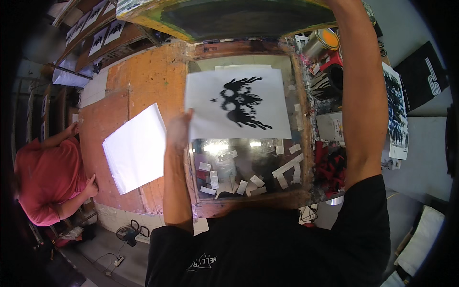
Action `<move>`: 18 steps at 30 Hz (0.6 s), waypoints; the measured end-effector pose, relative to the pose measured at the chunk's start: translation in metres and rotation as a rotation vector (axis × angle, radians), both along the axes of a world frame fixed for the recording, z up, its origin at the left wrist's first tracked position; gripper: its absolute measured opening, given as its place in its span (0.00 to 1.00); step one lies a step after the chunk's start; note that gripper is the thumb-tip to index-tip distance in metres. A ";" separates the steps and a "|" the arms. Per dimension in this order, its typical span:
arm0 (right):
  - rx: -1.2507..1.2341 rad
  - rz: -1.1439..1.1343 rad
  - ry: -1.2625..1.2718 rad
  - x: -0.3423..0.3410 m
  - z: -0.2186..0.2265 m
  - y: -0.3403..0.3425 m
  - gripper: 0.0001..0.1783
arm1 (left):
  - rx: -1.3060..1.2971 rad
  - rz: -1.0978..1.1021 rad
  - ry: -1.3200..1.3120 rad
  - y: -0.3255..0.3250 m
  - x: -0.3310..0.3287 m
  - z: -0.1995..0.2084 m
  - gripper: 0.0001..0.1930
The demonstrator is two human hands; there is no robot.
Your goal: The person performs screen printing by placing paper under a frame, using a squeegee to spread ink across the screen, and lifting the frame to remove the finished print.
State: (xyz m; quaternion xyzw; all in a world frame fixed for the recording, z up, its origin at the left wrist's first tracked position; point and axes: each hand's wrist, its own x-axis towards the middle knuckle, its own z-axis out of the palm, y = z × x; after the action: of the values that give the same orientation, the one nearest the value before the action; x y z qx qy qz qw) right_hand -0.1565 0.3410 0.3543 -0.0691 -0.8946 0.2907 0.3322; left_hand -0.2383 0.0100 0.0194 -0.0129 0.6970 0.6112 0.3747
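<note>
My left hand [179, 130], slightly blurred, pinches the left edge of a white printed sheet [203, 95] with a black winged skull-like design. The sheet lies over, or just above, a glass-topped printing bed [224, 167] in a worn wooden frame. My right forearm [366, 95] reaches up to the top edge, where the hand is cut off beside a raised silk-screen frame [229, 21]. Left of my left hand, a stack of blank white paper [136, 148] rests on the wooden table [148, 71].
Several tape pieces [257, 181] stick to the glass. At right stand an orange paint can [326, 40], a black-stained container [330, 79] and red rags [330, 165]. Another person in a red shirt [52, 177] is at the table's left end. Prints lie on a rack [98, 40] behind.
</note>
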 end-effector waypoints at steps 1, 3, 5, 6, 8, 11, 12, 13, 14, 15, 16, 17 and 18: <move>-0.032 -0.002 -0.015 0.002 0.005 -0.006 0.13 | -0.057 0.006 0.015 -0.016 -0.019 0.002 0.17; -0.055 -0.140 -0.161 0.003 0.019 -0.014 0.13 | -0.032 -0.036 -0.034 -0.049 -0.052 0.010 0.17; -0.059 -0.110 -0.149 -0.010 0.018 -0.017 0.13 | -0.183 0.005 0.074 -0.095 -0.074 0.016 0.17; -0.046 -0.042 -0.072 -0.017 0.010 -0.007 0.13 | -0.328 0.001 0.139 -0.122 -0.091 0.017 0.16; -0.060 -0.032 -0.057 -0.026 0.011 -0.016 0.14 | -0.493 0.075 0.279 -0.183 -0.125 -0.001 0.15; -0.024 0.026 -0.057 -0.019 -0.024 0.062 0.26 | -0.848 0.159 0.647 -0.278 -0.163 -0.028 0.18; 0.019 -0.012 -0.038 -0.019 -0.028 0.054 0.26 | -1.051 0.257 0.826 -0.286 -0.159 -0.030 0.22; 0.065 -0.053 -0.016 -0.014 -0.026 0.043 0.26 | -1.254 0.351 1.002 -0.283 -0.147 -0.032 0.28; 0.054 -0.064 -0.030 -0.013 -0.024 0.045 0.27 | -1.099 0.371 0.987 -0.280 -0.136 -0.029 0.31; 0.041 -0.073 -0.053 -0.012 -0.025 0.052 0.28 | -0.947 0.386 0.964 -0.275 -0.120 -0.028 0.34; 0.023 -0.080 -0.082 -0.012 -0.027 0.055 0.29 | -0.902 0.401 1.064 -0.267 -0.093 -0.038 0.32; 0.024 -0.069 -0.099 -0.015 -0.030 0.055 0.29 | -0.857 0.410 1.163 -0.256 -0.061 -0.056 0.30; 0.030 -0.065 -0.108 -0.019 -0.029 0.057 0.29 | -0.808 0.385 1.121 -0.240 -0.024 -0.078 0.30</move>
State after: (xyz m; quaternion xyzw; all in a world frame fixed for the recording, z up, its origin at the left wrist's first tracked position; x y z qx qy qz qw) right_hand -0.1759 0.3977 0.3253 -0.1087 -0.9127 0.2622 0.2939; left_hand -0.2626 -0.2299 -0.0586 0.0429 0.9418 0.2753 -0.1882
